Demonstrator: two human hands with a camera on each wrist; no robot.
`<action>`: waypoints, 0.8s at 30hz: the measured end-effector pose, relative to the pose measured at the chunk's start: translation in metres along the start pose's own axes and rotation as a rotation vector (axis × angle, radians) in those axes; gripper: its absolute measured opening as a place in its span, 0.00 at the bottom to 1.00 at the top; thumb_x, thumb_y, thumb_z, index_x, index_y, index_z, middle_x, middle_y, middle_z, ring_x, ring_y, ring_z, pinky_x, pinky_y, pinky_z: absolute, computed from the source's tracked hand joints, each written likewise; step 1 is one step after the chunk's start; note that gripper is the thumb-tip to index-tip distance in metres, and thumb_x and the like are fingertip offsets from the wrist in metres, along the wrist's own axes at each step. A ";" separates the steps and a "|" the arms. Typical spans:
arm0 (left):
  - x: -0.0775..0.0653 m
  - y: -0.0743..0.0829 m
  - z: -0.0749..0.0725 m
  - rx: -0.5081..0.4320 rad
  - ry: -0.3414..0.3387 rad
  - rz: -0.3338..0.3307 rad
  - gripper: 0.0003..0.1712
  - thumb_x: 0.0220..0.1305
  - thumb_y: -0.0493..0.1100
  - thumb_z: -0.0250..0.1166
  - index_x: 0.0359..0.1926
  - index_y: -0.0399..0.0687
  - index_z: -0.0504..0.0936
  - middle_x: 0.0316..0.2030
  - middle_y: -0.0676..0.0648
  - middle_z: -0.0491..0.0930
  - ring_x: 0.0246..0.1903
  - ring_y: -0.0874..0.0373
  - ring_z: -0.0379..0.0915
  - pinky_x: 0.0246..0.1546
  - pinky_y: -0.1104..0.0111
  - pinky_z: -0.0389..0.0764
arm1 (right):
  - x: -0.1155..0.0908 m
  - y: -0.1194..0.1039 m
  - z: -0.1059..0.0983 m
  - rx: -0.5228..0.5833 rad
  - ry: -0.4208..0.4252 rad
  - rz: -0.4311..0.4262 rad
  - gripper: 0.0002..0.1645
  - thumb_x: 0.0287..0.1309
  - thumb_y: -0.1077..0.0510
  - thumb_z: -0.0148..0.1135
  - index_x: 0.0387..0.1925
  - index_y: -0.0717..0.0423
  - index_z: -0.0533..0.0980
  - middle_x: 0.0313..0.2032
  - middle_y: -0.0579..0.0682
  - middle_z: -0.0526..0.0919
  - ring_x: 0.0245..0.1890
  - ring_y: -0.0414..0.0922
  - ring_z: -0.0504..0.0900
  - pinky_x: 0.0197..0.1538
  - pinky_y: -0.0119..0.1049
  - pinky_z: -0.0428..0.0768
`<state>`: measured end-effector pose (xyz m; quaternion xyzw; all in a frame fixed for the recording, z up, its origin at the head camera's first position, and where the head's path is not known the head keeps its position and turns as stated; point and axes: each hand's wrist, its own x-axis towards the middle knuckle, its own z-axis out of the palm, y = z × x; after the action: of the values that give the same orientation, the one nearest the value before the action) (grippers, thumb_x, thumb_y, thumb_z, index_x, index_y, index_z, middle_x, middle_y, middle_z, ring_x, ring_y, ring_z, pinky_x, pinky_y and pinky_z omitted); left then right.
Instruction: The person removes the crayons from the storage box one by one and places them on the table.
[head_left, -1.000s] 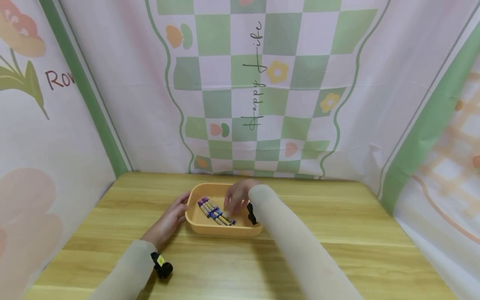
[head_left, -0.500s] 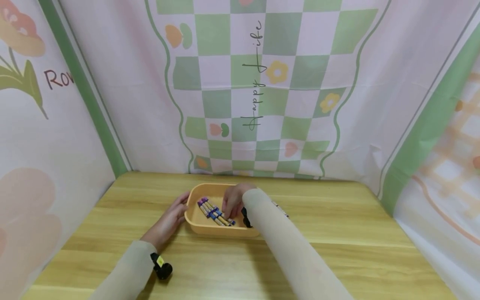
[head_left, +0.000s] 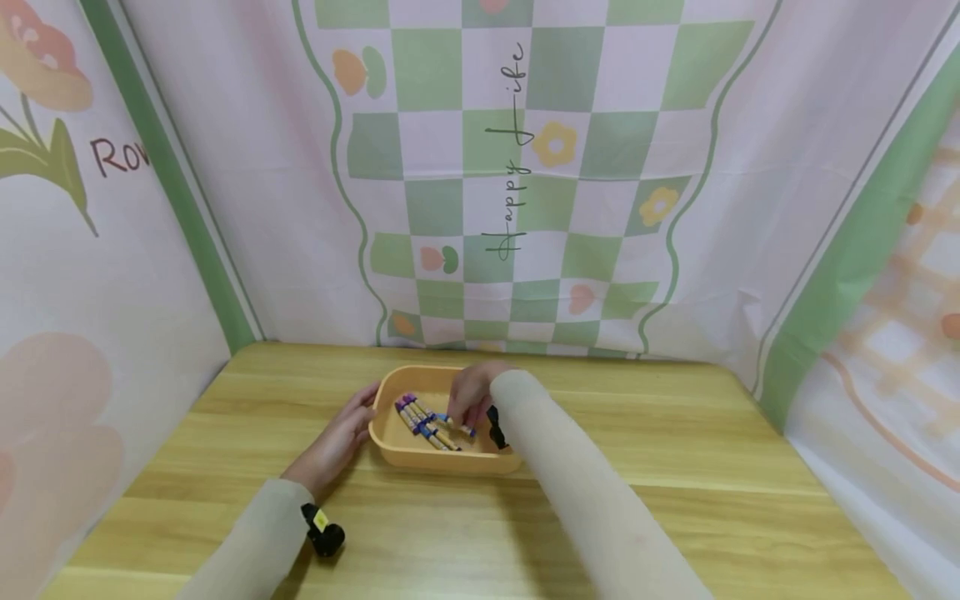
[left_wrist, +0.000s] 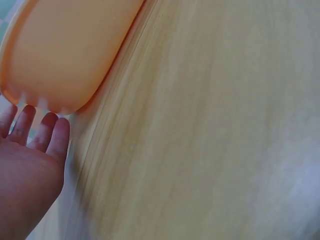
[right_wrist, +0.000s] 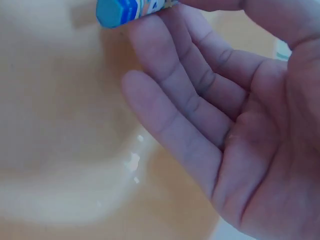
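Note:
An orange plastic bin (head_left: 442,460) stands on the wooden table, with several crayons (head_left: 411,415) in paper wrappers lying side by side toward its left. My right hand (head_left: 472,392) reaches into the bin and pinches a crayon (right_wrist: 112,12) between thumb and fingertips. In the right wrist view that crayon shows a blue end; the remaining fingers of the hand (right_wrist: 215,110) are loosely bent below it. My left hand (head_left: 341,437) rests against the bin's left end. Its fairly straight fingertips (left_wrist: 59,131) touch the outer wall in the left wrist view.
The wooden table (head_left: 465,533) extends on all sides of the bin. A checked fabric backdrop (head_left: 495,200) hangs behind it, and printed cloth walls (head_left: 172,275) stand to the left and right. My right forearm covers the table just right of the bin.
My right hand, earlier above the crayons, has reached down and lifted one crayon slightly off the row. A pale stick seen right of the bin half a second ago is hidden now. The left hand stays put.

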<state>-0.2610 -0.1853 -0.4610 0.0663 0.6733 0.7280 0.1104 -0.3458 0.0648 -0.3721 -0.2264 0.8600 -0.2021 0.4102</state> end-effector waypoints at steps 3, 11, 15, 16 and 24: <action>0.000 0.001 0.000 0.002 0.005 -0.009 0.36 0.74 0.38 0.44 0.80 0.44 0.45 0.78 0.40 0.43 0.74 0.42 0.47 0.73 0.51 0.51 | -0.008 0.001 -0.008 0.001 -0.027 -0.001 0.13 0.60 0.65 0.56 0.20 0.53 0.71 0.24 0.47 0.74 0.24 0.40 0.69 0.35 0.33 0.74; 0.000 0.002 0.000 -0.006 0.002 -0.017 0.37 0.74 0.37 0.44 0.80 0.45 0.45 0.79 0.41 0.43 0.74 0.43 0.47 0.73 0.51 0.52 | -0.032 0.022 -0.032 -0.025 0.089 0.037 0.09 0.64 0.58 0.59 0.40 0.60 0.79 0.42 0.53 0.85 0.43 0.44 0.82 0.56 0.43 0.81; 0.000 0.003 0.000 0.001 0.004 -0.024 0.37 0.74 0.38 0.45 0.80 0.45 0.44 0.79 0.41 0.42 0.74 0.43 0.46 0.73 0.51 0.52 | -0.050 0.034 -0.046 -0.049 0.124 0.027 0.08 0.64 0.56 0.59 0.35 0.57 0.79 0.40 0.53 0.85 0.41 0.44 0.82 0.52 0.41 0.83; 0.000 0.003 0.000 0.005 0.003 -0.025 0.37 0.74 0.38 0.45 0.80 0.45 0.44 0.79 0.41 0.42 0.75 0.43 0.46 0.73 0.51 0.51 | -0.055 0.038 -0.049 -0.050 0.135 0.023 0.08 0.64 0.56 0.59 0.33 0.57 0.78 0.38 0.52 0.85 0.40 0.44 0.82 0.51 0.41 0.84; -0.001 0.004 -0.001 0.013 0.012 -0.036 0.38 0.73 0.38 0.45 0.80 0.46 0.44 0.79 0.42 0.42 0.75 0.44 0.47 0.73 0.52 0.53 | -0.090 0.078 -0.067 0.019 0.155 0.036 0.04 0.60 0.58 0.61 0.31 0.54 0.75 0.31 0.47 0.77 0.35 0.42 0.76 0.50 0.42 0.84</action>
<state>-0.2604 -0.1869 -0.4575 0.0505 0.6798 0.7219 0.1193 -0.3657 0.1895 -0.3196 -0.1904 0.8912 -0.2197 0.3481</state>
